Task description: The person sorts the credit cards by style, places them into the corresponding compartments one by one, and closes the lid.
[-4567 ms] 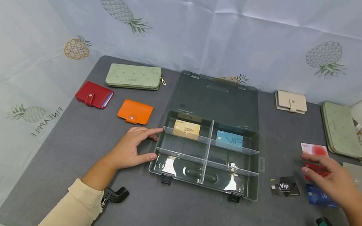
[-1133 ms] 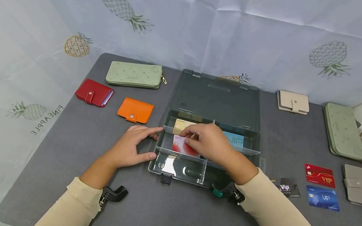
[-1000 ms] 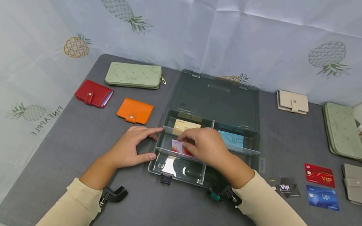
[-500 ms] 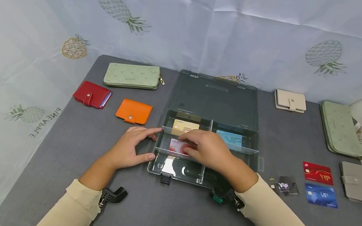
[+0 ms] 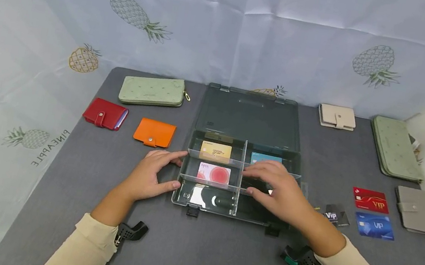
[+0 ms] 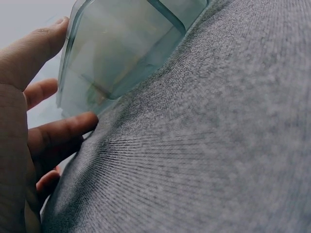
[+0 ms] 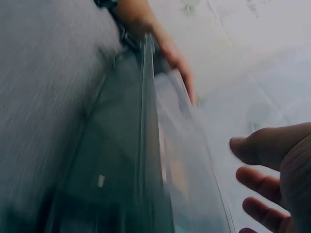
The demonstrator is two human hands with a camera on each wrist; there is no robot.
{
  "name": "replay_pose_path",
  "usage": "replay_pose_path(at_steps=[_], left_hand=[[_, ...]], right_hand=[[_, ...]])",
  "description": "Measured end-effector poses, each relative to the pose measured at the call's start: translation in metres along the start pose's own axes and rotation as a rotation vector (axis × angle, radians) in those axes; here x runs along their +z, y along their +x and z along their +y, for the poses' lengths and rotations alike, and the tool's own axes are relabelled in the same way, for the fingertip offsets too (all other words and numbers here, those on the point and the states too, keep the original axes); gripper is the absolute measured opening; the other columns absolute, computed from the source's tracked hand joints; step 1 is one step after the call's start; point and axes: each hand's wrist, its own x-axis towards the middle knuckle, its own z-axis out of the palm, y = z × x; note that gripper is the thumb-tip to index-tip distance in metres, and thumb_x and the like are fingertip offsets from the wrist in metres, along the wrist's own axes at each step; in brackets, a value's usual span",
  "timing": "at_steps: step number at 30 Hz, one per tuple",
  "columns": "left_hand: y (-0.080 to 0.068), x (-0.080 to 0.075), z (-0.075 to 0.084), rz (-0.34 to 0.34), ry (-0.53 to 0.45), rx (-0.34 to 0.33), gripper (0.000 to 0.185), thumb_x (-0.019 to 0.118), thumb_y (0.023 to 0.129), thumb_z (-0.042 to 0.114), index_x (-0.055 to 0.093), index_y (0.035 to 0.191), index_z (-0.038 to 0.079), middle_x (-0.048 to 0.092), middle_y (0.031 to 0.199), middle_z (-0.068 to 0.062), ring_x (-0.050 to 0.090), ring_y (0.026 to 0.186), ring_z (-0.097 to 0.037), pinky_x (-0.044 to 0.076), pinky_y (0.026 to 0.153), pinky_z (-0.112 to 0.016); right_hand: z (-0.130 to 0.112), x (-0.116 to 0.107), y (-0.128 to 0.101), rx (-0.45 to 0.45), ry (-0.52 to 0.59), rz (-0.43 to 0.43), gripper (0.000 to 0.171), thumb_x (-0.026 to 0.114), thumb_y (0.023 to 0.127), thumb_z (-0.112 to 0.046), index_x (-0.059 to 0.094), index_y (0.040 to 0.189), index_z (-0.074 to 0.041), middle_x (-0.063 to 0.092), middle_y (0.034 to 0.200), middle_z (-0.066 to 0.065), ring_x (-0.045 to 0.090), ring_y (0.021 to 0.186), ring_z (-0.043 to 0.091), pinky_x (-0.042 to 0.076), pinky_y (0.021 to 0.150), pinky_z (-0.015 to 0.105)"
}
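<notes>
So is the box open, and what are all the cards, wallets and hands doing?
Box: lid open, lying back flat.
Pink card: flat in the middle left compartment.
Gold card: flat in the back left compartment.
Left hand: open, touching the box's left side.
Right hand: open, empty, over the right compartments.
Red wallet: snapped closed.
Orange wallet: snapped closed.

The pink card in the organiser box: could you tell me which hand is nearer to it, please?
Left, narrowly. The left hand rests against the box's wall beside the pink card; the right hand hovers over the neighbouring compartment.
</notes>
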Motion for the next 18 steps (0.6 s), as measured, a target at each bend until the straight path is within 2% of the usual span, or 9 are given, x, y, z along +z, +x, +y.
replay_pose_path(at_steps=[5, 8, 14, 15, 16, 18], left_hand=[[-0.001, 0.001, -0.001, 0.01, -0.004, 0.016, 0.081, 0.062, 0.096, 0.073, 0.056, 0.156, 0.019, 0.074, 0.116, 0.002, 0.065, 0.115, -0.023, 0.036, 0.11, -0.055], [-0.001, 0.001, -0.003, 0.011, -0.006, 0.023, 0.08, 0.063, 0.096, 0.072, 0.056, 0.156, 0.019, 0.074, 0.117, 0.002, 0.065, 0.115, -0.023, 0.036, 0.11, -0.054], [-0.001, 0.001, -0.002, 0.009, -0.006, 0.018, 0.079, 0.066, 0.096, 0.068, 0.056, 0.156, 0.018, 0.074, 0.117, 0.002, 0.065, 0.115, -0.023, 0.036, 0.11, -0.055], [-0.001, 0.001, -0.002, 0.008, -0.006, 0.015, 0.078, 0.068, 0.095, 0.066, 0.056, 0.156, 0.018, 0.074, 0.117, 0.002, 0.065, 0.115, -0.023, 0.036, 0.11, -0.055], [-0.001, 0.001, -0.002, 0.009, -0.009, 0.014, 0.077, 0.069, 0.095, 0.064, 0.056, 0.156, 0.019, 0.074, 0.117, 0.002, 0.065, 0.115, -0.023, 0.036, 0.11, -0.055], [-0.001, 0.0, -0.001, 0.004, -0.012, 0.009, 0.076, 0.073, 0.093, 0.058, 0.056, 0.156, 0.019, 0.074, 0.118, 0.003, 0.065, 0.116, -0.022, 0.035, 0.111, -0.054]], right_hand=[[0.015, -0.033, -0.03, 0.106, -0.029, 0.057, 0.05, 0.091, 0.08, -0.002, 0.076, 0.126, -0.014, 0.073, 0.127, 0.0, 0.061, 0.123, 0.023, 0.042, 0.106, 0.026], [0.025, -0.054, -0.049, 0.201, -0.076, 0.074, 0.054, 0.092, 0.078, 0.0, 0.076, 0.128, -0.015, 0.072, 0.128, 0.002, 0.058, 0.123, 0.017, 0.04, 0.102, 0.019], [0.058, -0.094, -0.087, 0.343, -0.186, 0.02, 0.054, 0.091, 0.084, -0.008, 0.073, 0.134, -0.015, 0.068, 0.133, 0.004, 0.052, 0.117, 0.005, 0.047, 0.085, 0.026], [0.065, -0.101, -0.093, 0.354, -0.207, 0.003, 0.053, 0.09, 0.085, -0.009, 0.072, 0.135, -0.014, 0.067, 0.131, 0.004, 0.053, 0.109, 0.005, 0.047, 0.077, 0.028], [0.072, -0.108, -0.1, 0.373, -0.225, -0.016, 0.053, 0.09, 0.087, -0.012, 0.071, 0.137, -0.015, 0.066, 0.133, 0.005, 0.055, 0.107, 0.006, 0.048, 0.075, 0.028], [0.086, -0.12, -0.114, 0.401, -0.238, -0.039, 0.054, 0.089, 0.087, -0.014, 0.07, 0.138, -0.015, 0.065, 0.133, 0.007, 0.053, 0.11, 0.001, 0.046, 0.078, 0.021]])
